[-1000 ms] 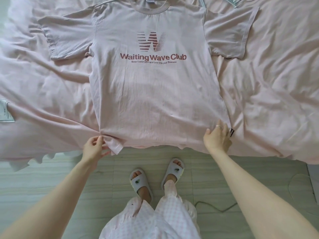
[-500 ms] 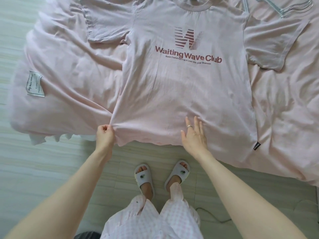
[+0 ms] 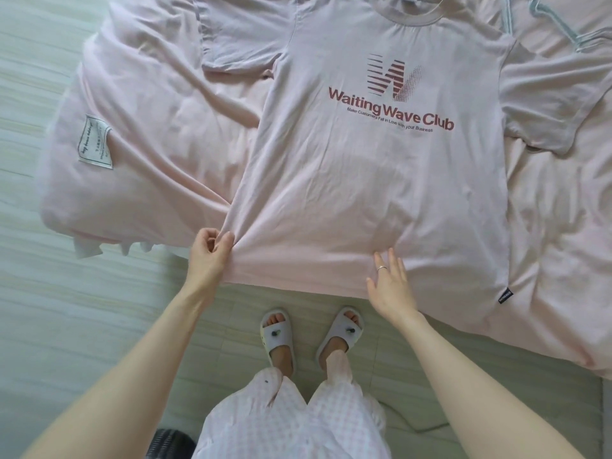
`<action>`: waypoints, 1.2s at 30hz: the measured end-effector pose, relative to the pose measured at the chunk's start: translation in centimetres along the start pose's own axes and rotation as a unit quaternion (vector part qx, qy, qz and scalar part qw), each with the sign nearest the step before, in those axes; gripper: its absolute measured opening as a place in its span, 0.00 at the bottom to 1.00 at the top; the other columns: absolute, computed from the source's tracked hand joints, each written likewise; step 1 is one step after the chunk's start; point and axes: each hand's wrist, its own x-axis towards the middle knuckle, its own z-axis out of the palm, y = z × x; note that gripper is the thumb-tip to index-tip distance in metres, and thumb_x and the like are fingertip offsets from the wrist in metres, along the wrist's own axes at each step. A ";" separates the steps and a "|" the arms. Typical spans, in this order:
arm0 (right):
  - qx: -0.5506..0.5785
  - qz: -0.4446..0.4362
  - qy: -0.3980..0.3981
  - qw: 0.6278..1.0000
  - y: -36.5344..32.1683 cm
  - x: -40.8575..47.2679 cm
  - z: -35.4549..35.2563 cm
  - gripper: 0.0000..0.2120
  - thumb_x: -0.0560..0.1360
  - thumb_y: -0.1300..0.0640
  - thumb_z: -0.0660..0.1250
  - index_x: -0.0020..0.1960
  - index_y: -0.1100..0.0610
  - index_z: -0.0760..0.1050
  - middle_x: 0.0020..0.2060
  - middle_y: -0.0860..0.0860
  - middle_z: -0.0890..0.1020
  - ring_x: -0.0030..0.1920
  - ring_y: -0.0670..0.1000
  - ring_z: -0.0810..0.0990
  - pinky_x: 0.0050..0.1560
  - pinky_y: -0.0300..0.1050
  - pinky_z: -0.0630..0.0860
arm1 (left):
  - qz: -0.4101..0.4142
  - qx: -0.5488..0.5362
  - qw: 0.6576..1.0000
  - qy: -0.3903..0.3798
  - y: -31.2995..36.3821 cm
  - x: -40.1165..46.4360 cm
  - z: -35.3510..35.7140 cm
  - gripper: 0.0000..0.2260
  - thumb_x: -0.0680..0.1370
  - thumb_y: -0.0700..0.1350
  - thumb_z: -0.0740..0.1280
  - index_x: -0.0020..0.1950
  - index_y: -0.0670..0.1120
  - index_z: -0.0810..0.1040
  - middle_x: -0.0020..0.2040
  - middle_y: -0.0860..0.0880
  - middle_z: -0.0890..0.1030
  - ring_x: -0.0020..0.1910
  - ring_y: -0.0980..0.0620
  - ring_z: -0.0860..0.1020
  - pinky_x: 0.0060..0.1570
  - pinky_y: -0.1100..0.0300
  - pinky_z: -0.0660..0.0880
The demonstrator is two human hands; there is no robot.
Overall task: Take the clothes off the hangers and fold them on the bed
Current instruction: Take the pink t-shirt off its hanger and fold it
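A pale pink T-shirt point(image 3: 364, 180) printed "Waiting Wave Club" lies face up and spread out on the bed point(image 3: 159, 134), its hem at the bed's near edge. My left hand point(image 3: 208, 256) pinches the hem's left corner, bunching the cloth there. My right hand point(image 3: 390, 283) lies flat with straight fingers on the hem near the middle, a ring on one finger. A pale green hanger point(image 3: 556, 24) rests on the bed at the top right, partly cut off by the frame.
The bed is covered in a crumpled pink duvet with a white label point(image 3: 95, 142) at its left corner. The pale tiled floor point(image 3: 66, 326) lies below. My slippered feet point(image 3: 311, 336) stand at the bed's edge. A cable point(image 3: 414, 429) runs along the floor at the right.
My right hand slid left along the hem from the right corner to the middle. My left hand kept its pinch on the left corner. My view shifted left.
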 end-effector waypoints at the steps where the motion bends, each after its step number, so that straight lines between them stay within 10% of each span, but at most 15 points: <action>1: -0.007 0.002 -0.007 1.000 0.1 0.0 0.1 0.28 0.82 0.54 0.53 0.78 0.53 0.45 0.76 0.51 0.40 0.76 0.52 0.39 0.74 0.48 0.49 | 0.050 0.054 0.997 0.013 0.4 -0.5 0.1 0.06 0.79 0.45 0.63 0.43 0.47 0.68 0.36 0.51 0.71 0.34 0.53 0.68 0.35 0.61 0.65; 6: -0.018 0.018 -0.042 0.999 -0.1 0.9 -0.2 0.27 0.82 0.54 0.52 0.77 0.52 0.44 0.76 0.51 0.39 0.76 0.53 0.40 0.74 0.50 0.50 | 0.160 0.159 0.972 0.058 1.7 -2.4 0.3 0.05 0.82 0.40 0.54 0.47 0.41 0.63 0.31 0.49 0.67 0.29 0.52 0.66 0.31 0.55 0.56; 13: -0.032 0.024 -0.053 0.998 -0.1 1.0 -0.3 0.26 0.82 0.54 0.53 0.77 0.52 0.48 0.77 0.51 0.42 0.77 0.53 0.42 0.74 0.51 0.52 | 0.037 0.239 0.969 0.059 -2.0 -0.3 -0.2 0.06 0.81 0.43 0.57 0.53 0.39 0.65 0.41 0.38 0.73 0.42 0.36 0.72 0.39 0.51 0.62; 21: 0.019 0.006 0.080 0.997 -4.7 1.9 -2.8 0.17 0.81 0.53 0.52 0.59 0.61 0.75 0.57 0.56 0.77 0.55 0.56 0.75 0.51 0.46 0.69 | -0.031 0.319 0.946 -0.055 -3.3 2.8 -1.0 0.20 0.77 0.35 0.59 0.69 0.42 0.60 0.56 0.38 0.76 0.55 0.37 0.73 0.47 0.53 0.64; 36: 0.017 -0.191 0.101 0.976 -18.6 16.0 -13.0 0.23 0.81 0.50 0.55 0.75 0.54 0.60 0.74 0.54 0.59 0.75 0.53 0.53 0.73 0.51 0.52 | 0.031 0.136 0.985 0.105 12.6 18.1 1.1 0.12 0.75 0.38 0.57 0.56 0.46 0.73 0.51 0.45 0.80 0.51 0.43 0.79 0.57 0.47 0.74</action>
